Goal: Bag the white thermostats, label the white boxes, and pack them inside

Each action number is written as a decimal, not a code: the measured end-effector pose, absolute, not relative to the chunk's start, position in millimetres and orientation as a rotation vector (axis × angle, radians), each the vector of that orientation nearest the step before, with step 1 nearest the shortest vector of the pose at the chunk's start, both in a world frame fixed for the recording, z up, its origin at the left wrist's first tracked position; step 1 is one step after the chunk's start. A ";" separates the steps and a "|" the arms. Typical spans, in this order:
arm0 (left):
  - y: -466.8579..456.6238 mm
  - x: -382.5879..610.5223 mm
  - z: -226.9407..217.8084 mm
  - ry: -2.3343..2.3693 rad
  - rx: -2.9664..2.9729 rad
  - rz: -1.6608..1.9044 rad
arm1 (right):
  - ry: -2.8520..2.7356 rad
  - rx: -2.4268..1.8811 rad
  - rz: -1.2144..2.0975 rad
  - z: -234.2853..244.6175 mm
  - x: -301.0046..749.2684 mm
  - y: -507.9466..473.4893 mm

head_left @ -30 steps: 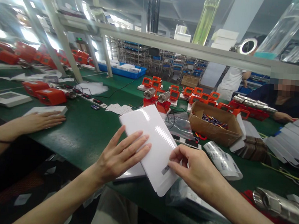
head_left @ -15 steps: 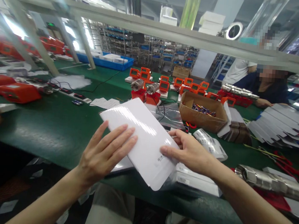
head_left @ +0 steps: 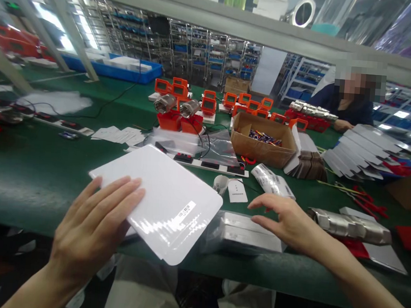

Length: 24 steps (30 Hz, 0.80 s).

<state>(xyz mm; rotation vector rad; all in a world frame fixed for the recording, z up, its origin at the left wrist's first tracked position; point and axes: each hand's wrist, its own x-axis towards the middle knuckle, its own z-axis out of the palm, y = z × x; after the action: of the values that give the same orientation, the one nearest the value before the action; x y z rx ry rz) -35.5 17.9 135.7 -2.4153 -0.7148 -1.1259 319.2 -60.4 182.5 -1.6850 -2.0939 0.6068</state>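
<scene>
A glossy white carton, folded flat (head_left: 167, 189), lies at a slant in front of me, with a small barcode label (head_left: 186, 210) near its lower right end. My left hand (head_left: 97, 216) grips its left edge, fingers across the top face; the thumb is hidden. Part of another white piece shows beneath it. To the right, my right hand (head_left: 285, 222) is apart from the carton, fingers and thumb parted, with nothing in them. Below that hand are white boxes in a clear plastic bag (head_left: 249, 233). A roll of labels (head_left: 272, 180) lies just beyond.
An open cardboard box (head_left: 263, 146) of small coloured parts stands mid-table beside stacked folded cartons (head_left: 308, 155). Orange-framed devices (head_left: 209, 102) line the back. Metal fittings (head_left: 349, 225) lie at right. A shelf beam (head_left: 202, 16) crosses overhead. Another person (head_left: 351, 106) sits across the table.
My right hand has let go of the carton and opened to its right. The carton and my left hand have shifted left in view, and the barcode label now shows fully.
</scene>
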 end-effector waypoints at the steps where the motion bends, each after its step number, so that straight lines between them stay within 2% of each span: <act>1: 18.1 -35.4 133.4 -0.716 -2.427 -1.111 | -2.161 -1.704 0.603 178.9 326.4 -61.3; 8: 19.5 -32.5 130.7 -0.703 -2.479 -1.070 | -2.371 -1.823 0.756 179.4 328.8 -53.5; 24: 20.2 -37.9 129.1 -0.718 -2.487 -1.077 | -2.482 -1.782 0.735 175.9 306.2 -32.6</act>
<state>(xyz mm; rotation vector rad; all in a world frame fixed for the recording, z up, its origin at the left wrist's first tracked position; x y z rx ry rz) -37.9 20.2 129.1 -2.4866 -0.7184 -1.0774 306.2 -32.6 175.9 -1.7821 -2.4822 0.7353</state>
